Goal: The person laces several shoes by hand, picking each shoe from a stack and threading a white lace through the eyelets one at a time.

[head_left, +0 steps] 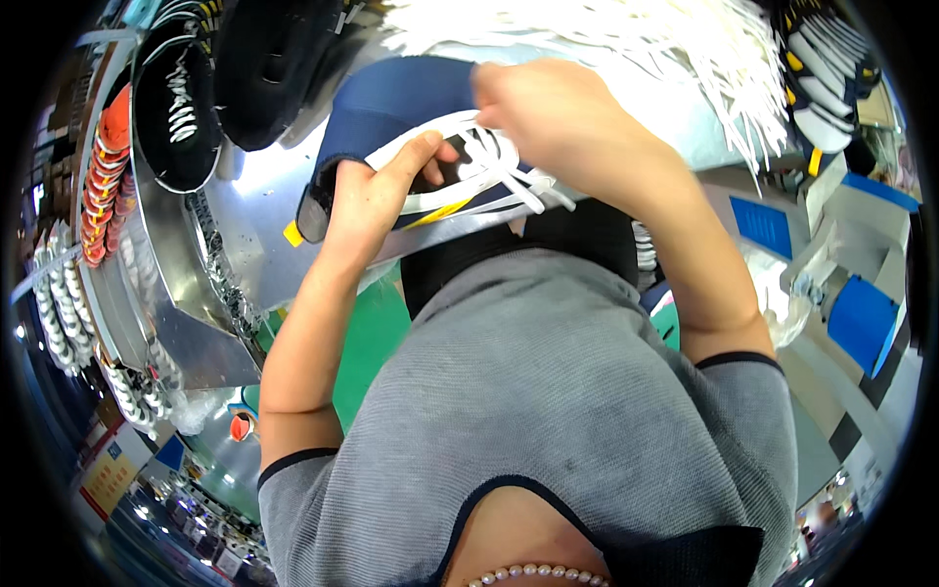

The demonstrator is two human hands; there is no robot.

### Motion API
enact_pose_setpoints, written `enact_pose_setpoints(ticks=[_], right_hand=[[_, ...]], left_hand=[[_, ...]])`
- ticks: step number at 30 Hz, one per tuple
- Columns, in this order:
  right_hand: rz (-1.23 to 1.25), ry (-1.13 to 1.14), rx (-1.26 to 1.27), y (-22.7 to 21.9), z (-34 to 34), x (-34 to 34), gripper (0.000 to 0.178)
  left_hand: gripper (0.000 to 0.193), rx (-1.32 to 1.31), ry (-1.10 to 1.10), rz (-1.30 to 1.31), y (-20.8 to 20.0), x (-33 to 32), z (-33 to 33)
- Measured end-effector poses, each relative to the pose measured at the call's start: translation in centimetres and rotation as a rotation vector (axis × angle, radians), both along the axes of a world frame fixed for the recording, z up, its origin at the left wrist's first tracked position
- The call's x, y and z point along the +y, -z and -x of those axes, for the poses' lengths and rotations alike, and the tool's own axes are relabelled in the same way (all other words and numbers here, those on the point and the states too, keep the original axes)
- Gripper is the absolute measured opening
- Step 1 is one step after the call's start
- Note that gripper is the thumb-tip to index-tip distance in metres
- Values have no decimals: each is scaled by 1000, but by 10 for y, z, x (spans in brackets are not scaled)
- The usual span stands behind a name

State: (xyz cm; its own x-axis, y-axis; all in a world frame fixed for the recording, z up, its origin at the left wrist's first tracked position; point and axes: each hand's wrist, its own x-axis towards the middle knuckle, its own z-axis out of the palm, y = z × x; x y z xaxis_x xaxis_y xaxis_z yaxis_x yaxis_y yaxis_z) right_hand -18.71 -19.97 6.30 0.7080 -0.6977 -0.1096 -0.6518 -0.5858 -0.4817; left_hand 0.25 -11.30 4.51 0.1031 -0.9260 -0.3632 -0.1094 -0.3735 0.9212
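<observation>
A navy shoe upper [391, 103] with white trim, a yellow stripe and white laces lies across the near edge of the metal table. My left hand [377, 191] grips it at the opening, some fingers inside and the thumb on the white edge. Loose white lace [509, 176] crosses the lacing area, its ends hanging toward me. My right hand [538, 112] is closed just above the laces, slightly blurred, its fingertips turned away; what they hold is hidden.
A large heap of white laces [636, 39] spreads over the table's far side. Black shoe uppers [274, 68] lie at the far left, with a striped black-and-white stack [822, 73] at the far right. Orange pieces [108, 176] hang in a row left of the metal table [249, 220].
</observation>
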Motion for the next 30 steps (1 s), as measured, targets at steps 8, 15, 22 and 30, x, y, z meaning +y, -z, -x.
enact_pose_setpoints(ticks=[8,15,22,30], right_hand=[[-51,372,-758,66,-13,18,19],[94,448,-469,68,-24,18,23],[78,565,-379,69,-27,10,27],[-96,530,-869,59,-9,8,24]], left_hand=[[35,-46,-26,17,3,-10,3],[23,273,224,-283,-19,-10,-20],[30,1144,70,715,-128,50,-97],[16,-894,164,684,2,36,12]])
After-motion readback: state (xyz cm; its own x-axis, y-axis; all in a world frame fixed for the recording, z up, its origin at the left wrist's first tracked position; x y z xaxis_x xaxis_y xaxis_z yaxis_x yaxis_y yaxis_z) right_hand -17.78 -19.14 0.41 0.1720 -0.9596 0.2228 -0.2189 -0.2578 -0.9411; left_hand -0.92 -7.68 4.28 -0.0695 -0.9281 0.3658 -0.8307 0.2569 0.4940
